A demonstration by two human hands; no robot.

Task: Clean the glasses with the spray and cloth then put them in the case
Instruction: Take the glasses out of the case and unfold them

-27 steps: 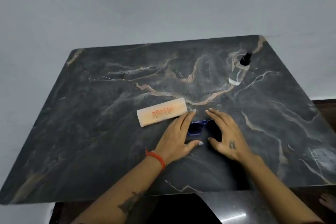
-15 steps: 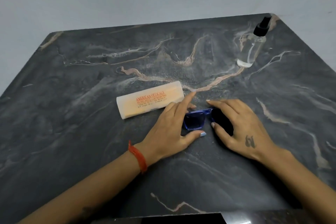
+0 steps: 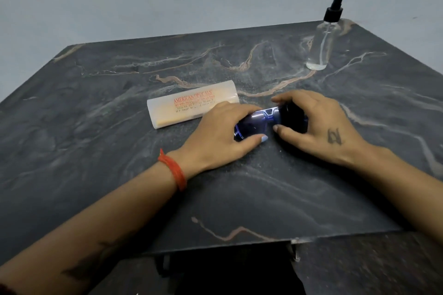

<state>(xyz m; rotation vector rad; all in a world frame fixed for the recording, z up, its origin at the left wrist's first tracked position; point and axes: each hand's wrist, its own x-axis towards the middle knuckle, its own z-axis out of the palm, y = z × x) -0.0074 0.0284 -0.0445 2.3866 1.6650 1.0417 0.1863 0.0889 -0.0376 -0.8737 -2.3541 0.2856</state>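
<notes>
Head view: left hand point(image 3: 215, 134) and right hand point(image 3: 318, 122) each pinch one end of the blue glasses point(image 3: 257, 121), low over the worktop point(image 3: 96, 127). Looks light and probably scratch-prone, so I'd grip the frame, not the lenses.

Blue-framed glasses point(image 3: 254, 123) with dark tinted lenses sit at the middle of the dark marble table, their front catching a bright glare, the outer ends hidden behind curled fingers. Just to their left lies a pale, translucent glasses case point(image 3: 191, 104), closed and resting lengthwise at a slight angle, printed "AMERICAN OPTICALS" in red. A clear spray bottle point(image 3: 322, 43) with a black pump top stands upright well apart at the table's far right corner.
</notes>
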